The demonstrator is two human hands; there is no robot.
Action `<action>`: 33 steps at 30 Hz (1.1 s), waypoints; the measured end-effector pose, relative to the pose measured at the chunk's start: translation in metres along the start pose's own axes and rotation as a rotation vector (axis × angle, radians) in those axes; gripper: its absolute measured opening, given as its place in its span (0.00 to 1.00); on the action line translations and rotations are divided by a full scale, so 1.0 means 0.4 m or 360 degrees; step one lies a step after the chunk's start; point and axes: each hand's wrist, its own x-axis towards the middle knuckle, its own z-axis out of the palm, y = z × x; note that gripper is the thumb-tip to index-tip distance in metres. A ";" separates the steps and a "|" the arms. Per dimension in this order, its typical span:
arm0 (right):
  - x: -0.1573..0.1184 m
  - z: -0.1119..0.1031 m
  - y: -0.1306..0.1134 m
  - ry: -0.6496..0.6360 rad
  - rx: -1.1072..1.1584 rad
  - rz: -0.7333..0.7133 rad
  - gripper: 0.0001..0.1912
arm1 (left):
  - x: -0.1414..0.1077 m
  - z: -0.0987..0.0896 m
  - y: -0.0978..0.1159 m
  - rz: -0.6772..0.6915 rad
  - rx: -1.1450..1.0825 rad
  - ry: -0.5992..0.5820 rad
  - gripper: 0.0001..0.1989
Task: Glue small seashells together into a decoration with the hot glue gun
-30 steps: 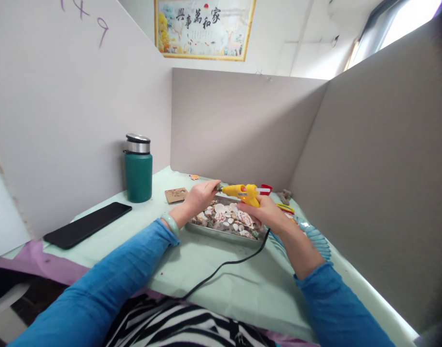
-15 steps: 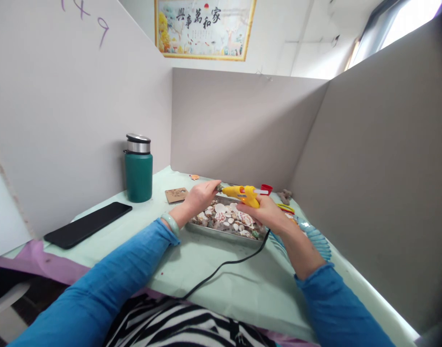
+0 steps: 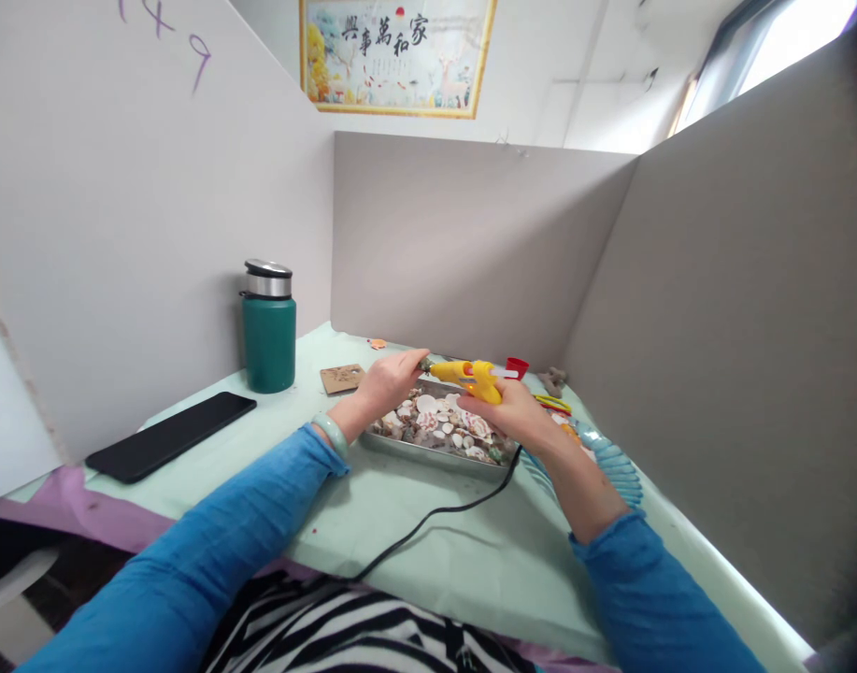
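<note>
A yellow hot glue gun (image 3: 476, 378) is gripped in my right hand (image 3: 516, 411), a white glue stick poking out of its back end. Its nozzle points left and meets a small greenish-grey piece (image 3: 425, 365) at the fingertips of my left hand (image 3: 392, 379). That hand is closed in a pinch on the piece, which is mostly hidden, perhaps a shell or pebble. Below both hands lies a metal tray (image 3: 428, 455) of assorted seashells (image 3: 428, 421). From the glue gun a black cord (image 3: 435, 511) runs down over the table's front edge.
On the left stand a green bottle (image 3: 269, 341) and a black phone (image 3: 172, 435). A brown card (image 3: 342, 379) lies left of the tray. At right are a red cup (image 3: 517, 366), a blue shell-shaped dish (image 3: 614, 465) and driftwood-like pieces (image 3: 552, 380). Grey partitions (image 3: 470, 243) enclose the table.
The glue gun and my right hand have shifted very slightly left. My left hand keeps its place.
</note>
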 end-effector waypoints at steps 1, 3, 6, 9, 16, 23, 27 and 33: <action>0.000 0.001 0.001 0.0011 -0.0003 -0.0006 0.17 | 0.000 0.000 0.000 -0.0004 -0.0003 0.0000 0.15; 0.000 0.003 0.002 0.0020 -0.0006 -0.0019 0.17 | 0.000 0.000 0.000 -0.0004 0.0004 -0.0003 0.15; -0.001 0.001 0.004 0.0013 -0.0018 -0.0040 0.17 | -0.001 0.002 -0.001 0.0001 0.0013 -0.0016 0.15; 0.000 -0.002 0.005 0.0023 -0.0033 -0.0054 0.17 | -0.003 0.003 -0.004 0.0005 0.0023 -0.0025 0.16; 0.002 0.002 0.004 0.0036 -0.0058 -0.0022 0.17 | -0.002 0.002 -0.003 -0.0018 -0.0012 -0.0037 0.15; 0.002 0.002 0.005 0.0027 -0.0036 -0.0019 0.17 | -0.003 0.003 -0.002 -0.0006 0.0026 -0.0041 0.15; 0.002 0.000 0.005 -0.0007 -0.0002 -0.0015 0.17 | -0.004 0.005 -0.004 0.0001 0.0042 -0.0032 0.16; 0.001 0.004 0.000 -0.0008 0.0000 0.0026 0.16 | -0.004 0.005 -0.003 -0.0036 0.0025 -0.0051 0.16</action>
